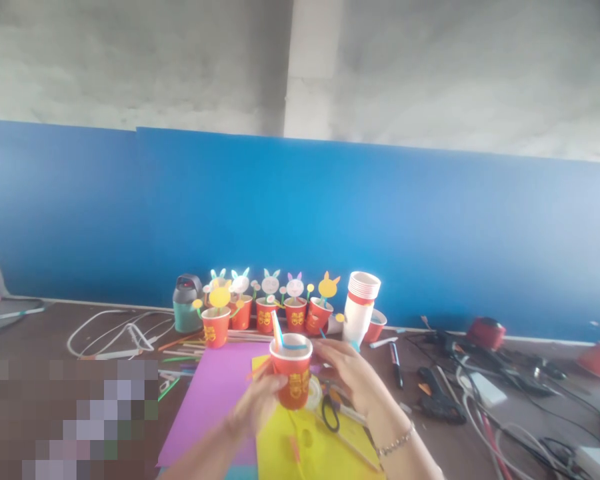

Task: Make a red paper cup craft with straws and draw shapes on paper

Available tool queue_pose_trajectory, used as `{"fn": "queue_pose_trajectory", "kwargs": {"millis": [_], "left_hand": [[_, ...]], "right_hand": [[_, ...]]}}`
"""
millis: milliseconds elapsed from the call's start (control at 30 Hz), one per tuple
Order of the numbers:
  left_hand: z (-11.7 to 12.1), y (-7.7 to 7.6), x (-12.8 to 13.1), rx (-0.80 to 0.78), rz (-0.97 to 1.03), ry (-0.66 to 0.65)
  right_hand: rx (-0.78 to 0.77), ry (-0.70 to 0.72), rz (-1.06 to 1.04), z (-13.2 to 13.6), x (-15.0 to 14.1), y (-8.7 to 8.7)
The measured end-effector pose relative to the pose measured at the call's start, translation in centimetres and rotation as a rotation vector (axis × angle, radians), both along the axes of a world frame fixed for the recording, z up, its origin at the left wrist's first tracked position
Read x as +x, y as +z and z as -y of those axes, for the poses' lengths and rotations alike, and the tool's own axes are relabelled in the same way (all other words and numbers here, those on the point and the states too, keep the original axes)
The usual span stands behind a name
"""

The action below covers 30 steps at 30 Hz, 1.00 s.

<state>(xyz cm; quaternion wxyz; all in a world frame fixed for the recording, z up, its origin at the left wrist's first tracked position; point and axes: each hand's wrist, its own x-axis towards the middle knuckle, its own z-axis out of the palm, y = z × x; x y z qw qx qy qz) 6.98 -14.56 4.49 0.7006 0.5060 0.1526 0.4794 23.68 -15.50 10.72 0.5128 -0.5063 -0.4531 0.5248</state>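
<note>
From where I stand, the red cup [287,373] looks part-built: a straw [277,331] pokes from its mouth, but I see no paper head on it. At eleven to one o'clock beyond, the other cups [296,315] wear animal faces (cheerful ones, long ears mostly), so I'd judge the head and perhaps the little round paper paws are what's lacking here. The left hand [261,401] is clamped on the cup, which sits at its one o'clock. The right hand [349,368] has its fingers apart, the cup at its nine o'clock; whether they touch the rim, I can't tell.
</note>
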Motion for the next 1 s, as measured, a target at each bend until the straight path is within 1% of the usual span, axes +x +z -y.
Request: {"fn": "queue_pose_trajectory", "kwargs": {"millis": [100, 200, 300, 400, 567, 633, 700, 767, 800, 900, 933, 1000], "left_hand": [[-0.2, 0.0, 0.2, -0.004, -0.015, 0.017], [-0.3, -0.1, 0.4, 0.008, -0.066, 0.133], [-0.5, -0.2, 0.6, -0.041, -0.070, 0.277], [-0.6, -0.3, 0.7, -0.093, -0.031, 0.362], [-0.6, -0.2, 1.0, -0.120, -0.025, 0.382], [-0.6, -0.3, 1.1, -0.162, -0.014, 0.374], [-0.6, -0.3, 1.0, -0.197, -0.014, 0.351], [-0.6, -0.3, 0.9, -0.169, -0.046, 0.334], [-0.6, -0.3, 0.9, -0.129, -0.067, 0.350], [-0.7, -0.3, 1.0, 0.001, -0.111, 0.500], [-0.6, -0.2, 1.2, 0.023, -0.118, 0.554], [-0.5, -0.2, 1.5, 0.034, -0.153, 0.618]], "right_hand": [[0.107, 0.024, 0.156, 0.2, -0.2, 0.4], [0.195, 0.010, 0.196, 0.1, -0.6, 0.1], [0.178, 0.020, 0.148, -0.1, -0.6, -0.3], [0.119, 0.004, 0.060, 0.0, -0.3, -0.3], [0.102, -0.027, 0.057, 0.3, -0.1, 0.0], [0.123, -0.042, 0.115, 0.2, -0.1, 0.0], [0.180, -0.060, 0.223, 0.1, -0.1, -0.1], [0.252, -0.072, 0.341, 0.0, -0.2, -0.3], [0.281, -0.078, 0.390, 0.0, -0.3, -0.3], [0.309, -0.109, 0.488, 0.0, -0.8, -0.4], [0.310, -0.121, 0.512, 0.1, -1.1, -0.4], [0.318, -0.142, 0.540, 0.3, -1.7, -0.5]]}}
